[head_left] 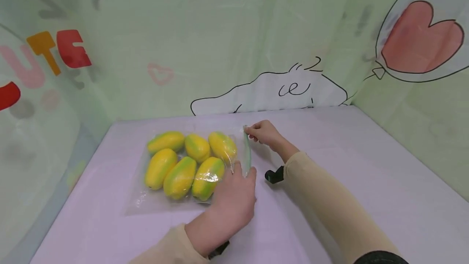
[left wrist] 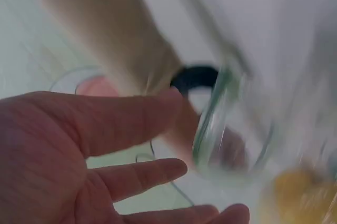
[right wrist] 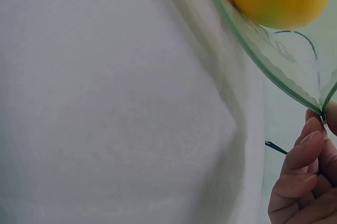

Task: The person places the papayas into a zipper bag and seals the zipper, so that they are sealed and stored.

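Observation:
A clear plastic zip bag [head_left: 141, 206] lies flat on the table, with several yellow-green fruits [head_left: 179, 177], mango- or papaya-like, inside. Its green-edged mouth [head_left: 247, 152] faces right and stands partly apart. At the far corner of that mouth, my right hand [head_left: 266, 134] pinches the zip edge between thumb and fingers, as the right wrist view also shows at the zip corner [right wrist: 310, 103]. My left hand [head_left: 234, 201] is at the near end of the mouth, thumb and fingers apart. In the left wrist view its thumb [left wrist: 131, 118] is beside the blurred green edge; contact cannot be told.
The table [head_left: 366, 166] has a pale lilac cover. Printed curtains [head_left: 227, 31] hang behind it and at both sides. A black wrist-camera piece [head_left: 275, 175] sits below the right wrist, and another [head_left: 220, 249] shows under the left.

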Motion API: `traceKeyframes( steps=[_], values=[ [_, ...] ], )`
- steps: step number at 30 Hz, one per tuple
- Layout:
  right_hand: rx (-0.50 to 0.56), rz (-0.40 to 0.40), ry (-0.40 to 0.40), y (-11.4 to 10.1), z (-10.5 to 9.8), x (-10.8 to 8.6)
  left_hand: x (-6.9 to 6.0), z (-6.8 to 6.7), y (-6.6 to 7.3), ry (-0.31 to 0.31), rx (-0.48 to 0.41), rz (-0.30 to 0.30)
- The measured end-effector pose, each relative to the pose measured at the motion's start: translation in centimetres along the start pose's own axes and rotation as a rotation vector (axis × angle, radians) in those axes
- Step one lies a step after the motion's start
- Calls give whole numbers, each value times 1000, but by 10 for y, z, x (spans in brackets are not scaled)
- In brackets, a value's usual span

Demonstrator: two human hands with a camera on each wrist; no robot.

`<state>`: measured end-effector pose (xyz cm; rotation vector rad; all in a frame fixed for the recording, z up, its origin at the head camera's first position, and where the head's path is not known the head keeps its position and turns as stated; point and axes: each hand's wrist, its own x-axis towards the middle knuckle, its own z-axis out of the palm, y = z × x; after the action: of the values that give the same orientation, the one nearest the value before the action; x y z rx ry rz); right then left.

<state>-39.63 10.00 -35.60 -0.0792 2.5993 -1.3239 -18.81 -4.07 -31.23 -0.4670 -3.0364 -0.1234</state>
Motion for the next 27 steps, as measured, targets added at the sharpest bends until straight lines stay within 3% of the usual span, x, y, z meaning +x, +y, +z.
traceKeyframes(
  steps=[3,6,10,13,16,19,27],
  values=[
    [17,-6,6,0,-2,1,35,-33,-25,-78,-91,-24],
    [30,-10,5,0,-4,2,86,-53,-52,-148,-139,-62],
    [43,-10,-4,-2,-5,1,148,-58,-79,-279,-142,-33],
    [42,-27,-15,-4,-5,-1,177,-51,-89,-384,-144,13],
    [40,-43,-22,-7,-4,-4,195,-39,-94,-445,-186,38],
    [46,-58,-23,-7,-4,-7,206,-27,-95,-460,-258,41],
    [36,-100,-32,-4,-5,-7,218,-13,-95,-465,-396,0]
  ],
)
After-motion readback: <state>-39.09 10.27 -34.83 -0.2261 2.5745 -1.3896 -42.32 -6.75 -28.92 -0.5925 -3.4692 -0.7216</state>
